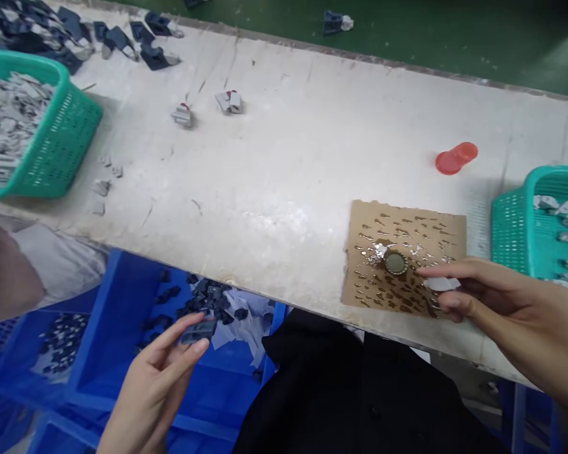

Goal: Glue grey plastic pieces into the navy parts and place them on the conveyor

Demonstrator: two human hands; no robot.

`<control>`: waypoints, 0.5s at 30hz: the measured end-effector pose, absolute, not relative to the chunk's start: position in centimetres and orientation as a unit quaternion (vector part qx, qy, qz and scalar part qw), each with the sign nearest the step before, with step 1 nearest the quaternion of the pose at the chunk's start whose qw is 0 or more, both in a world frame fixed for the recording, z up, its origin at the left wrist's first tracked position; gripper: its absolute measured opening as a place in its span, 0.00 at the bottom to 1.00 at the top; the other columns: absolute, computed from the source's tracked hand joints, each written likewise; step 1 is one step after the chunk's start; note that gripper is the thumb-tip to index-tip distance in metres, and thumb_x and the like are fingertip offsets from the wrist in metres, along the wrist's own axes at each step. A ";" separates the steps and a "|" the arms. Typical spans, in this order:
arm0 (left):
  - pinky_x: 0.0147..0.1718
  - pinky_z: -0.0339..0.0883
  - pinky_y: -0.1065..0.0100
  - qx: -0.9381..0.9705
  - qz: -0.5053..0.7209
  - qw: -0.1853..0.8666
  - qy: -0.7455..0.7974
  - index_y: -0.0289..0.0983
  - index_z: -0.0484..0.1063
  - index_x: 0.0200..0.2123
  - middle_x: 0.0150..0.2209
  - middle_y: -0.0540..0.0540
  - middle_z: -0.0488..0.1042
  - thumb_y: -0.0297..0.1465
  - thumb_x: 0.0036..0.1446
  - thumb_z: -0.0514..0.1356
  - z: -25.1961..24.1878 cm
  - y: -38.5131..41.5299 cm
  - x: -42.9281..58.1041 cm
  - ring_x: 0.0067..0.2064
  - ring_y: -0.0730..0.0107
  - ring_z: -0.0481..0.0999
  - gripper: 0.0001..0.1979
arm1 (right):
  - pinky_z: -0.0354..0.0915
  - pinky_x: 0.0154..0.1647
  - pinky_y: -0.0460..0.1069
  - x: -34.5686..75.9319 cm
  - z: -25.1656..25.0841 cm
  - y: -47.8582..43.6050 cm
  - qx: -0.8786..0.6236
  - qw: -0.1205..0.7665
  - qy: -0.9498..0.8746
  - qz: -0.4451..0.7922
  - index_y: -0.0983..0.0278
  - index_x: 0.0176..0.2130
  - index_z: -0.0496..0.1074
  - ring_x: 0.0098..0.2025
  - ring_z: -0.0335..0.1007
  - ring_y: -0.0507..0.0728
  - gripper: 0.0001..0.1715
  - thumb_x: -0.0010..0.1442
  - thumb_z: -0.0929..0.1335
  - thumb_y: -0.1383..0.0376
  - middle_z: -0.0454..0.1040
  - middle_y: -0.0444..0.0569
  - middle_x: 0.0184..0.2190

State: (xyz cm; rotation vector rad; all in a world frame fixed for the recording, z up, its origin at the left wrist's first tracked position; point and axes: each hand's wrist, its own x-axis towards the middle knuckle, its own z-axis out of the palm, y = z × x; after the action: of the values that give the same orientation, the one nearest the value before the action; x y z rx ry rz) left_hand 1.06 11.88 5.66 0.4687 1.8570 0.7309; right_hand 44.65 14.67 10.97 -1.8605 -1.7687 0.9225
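Note:
Between the thumb and fingers of my left hand (pixel 158 372) is a dark grey plastic part (pixel 199 331), held over a blue bin. My right hand (pixel 506 312) pinches a small light grey plastic part (pixel 441 284) above the right side of a piece of brown cardboard (pixel 360 217). Wet, shiny brown drops cover much of the cardboard. A bottle cap (pixel 396 263) lies on it, just left of my right fingertips.
A green basket (pixel 71 126) of light grey parts stands at left, another green basket (pixel 514 233) at right. Behind the cardboard lies a red plastic piece (pixel 457 159). Dark parts (pixel 154 57) are heaped at the far left. Blue bins (pixel 118 328) sit below the table's front edge, beside another person's sleeve (pixel 57 258).

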 end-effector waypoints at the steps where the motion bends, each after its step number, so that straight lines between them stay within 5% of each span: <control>1: 0.51 0.82 0.60 0.209 0.366 0.539 0.729 0.48 0.85 0.41 0.42 0.49 0.85 0.41 0.37 0.82 6.6 12.9 3.0 0.51 0.53 0.84 0.24 | 0.73 0.28 0.41 44.1 10.7 15.1 -0.656 0.203 -0.667 0.289 0.47 0.50 0.80 0.34 0.83 0.52 0.11 0.71 0.69 0.54 0.85 0.39 0.38; 5: 0.49 0.85 0.49 0.261 0.479 0.695 0.469 0.52 0.85 0.36 0.48 0.50 0.85 0.36 0.53 0.77 7.4 16.1 11.7 0.50 0.53 0.85 0.07 | 0.72 0.32 0.43 42.6 9.7 16.0 -0.620 0.166 -0.765 0.051 0.60 0.52 0.77 0.38 0.83 0.53 0.12 0.75 0.65 0.62 0.85 0.47 0.42; 10: 0.42 0.81 0.75 0.310 0.484 0.733 0.364 0.48 0.85 0.45 0.41 0.49 0.85 0.21 0.52 0.75 5.9 18.0 18.0 0.41 0.73 0.84 0.20 | 0.71 0.42 0.46 42.6 9.0 16.4 -0.546 0.158 -0.823 0.001 0.62 0.47 0.76 0.43 0.82 0.55 0.10 0.73 0.66 0.73 0.84 0.48 0.42; 15: 0.44 0.80 0.75 0.376 0.478 0.695 0.383 0.46 0.87 0.41 0.42 0.47 0.80 0.22 0.49 0.77 5.6 18.2 19.0 0.46 0.70 0.81 0.17 | 0.72 0.44 0.48 42.7 9.1 16.1 -0.557 0.148 -0.817 0.037 0.58 0.49 0.76 0.45 0.82 0.55 0.11 0.73 0.67 0.71 0.84 0.45 0.44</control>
State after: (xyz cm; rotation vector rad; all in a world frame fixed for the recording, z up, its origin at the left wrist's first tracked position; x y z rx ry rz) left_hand 19.04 18.18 5.63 0.8388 0.8542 1.0678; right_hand 42.69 16.12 9.14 -1.6004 -2.3487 0.1052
